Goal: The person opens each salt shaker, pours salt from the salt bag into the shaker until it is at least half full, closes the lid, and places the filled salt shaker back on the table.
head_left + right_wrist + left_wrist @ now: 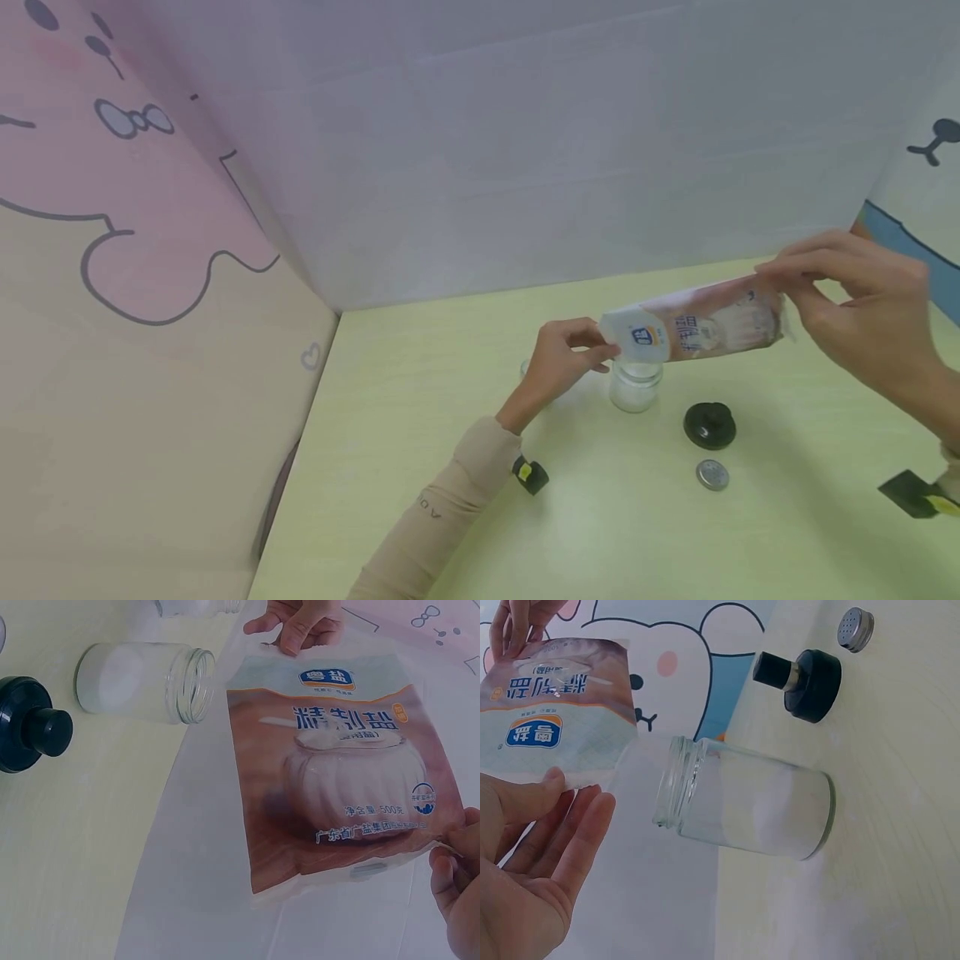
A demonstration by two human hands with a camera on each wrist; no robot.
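Note:
A salt bag (pixel 693 323), printed in brown and pale blue, is held tilted above a clear glass jar (pixel 636 390). My left hand (pixel 561 360) pinches the pale-blue end between thumb and fingers, close over the jar's mouth. At the raised brown end, my right hand (pixel 873 304) pinches a corner of the bag. The jar stands upright without a lid. Its lower part looks whitish in the left wrist view; how much it holds I cannot tell. In the right wrist view the salt bag (pixel 337 772) shows its printed front.
A black knobbed lid (pixel 709 425) lies to the jar's right, with a round perforated metal cap (pixel 712 475) nearer me. Another glass container (pixel 196 607) is partly visible beyond the jar. Cloth with cartoon prints (pixel 150 208) surrounds the pale yellow-green table (pixel 390 433).

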